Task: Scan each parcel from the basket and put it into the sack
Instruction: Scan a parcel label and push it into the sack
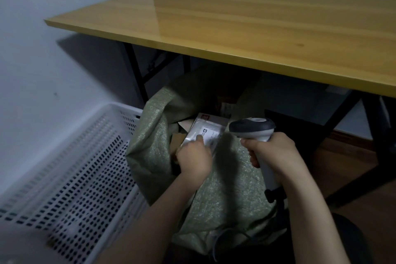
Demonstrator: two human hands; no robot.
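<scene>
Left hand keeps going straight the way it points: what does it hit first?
Probably the cardboard box already in the sack; the parcel the left hand holds would touch first. Depth unclear.

The parcel (199,128) is a flat silvery-white mailer, printed label (211,135) facing up, held tilted over the open mouth of the sack (225,191) by the left hand (194,157). The sack is green woven fabric, crumpled, on the floor, with cardboard boxes (214,118) inside. The basket (70,169), white perforated plastic, stands just left of it. The scanner (252,128), grey-white, is gripped in the right hand (272,152), head toward the label.
</scene>
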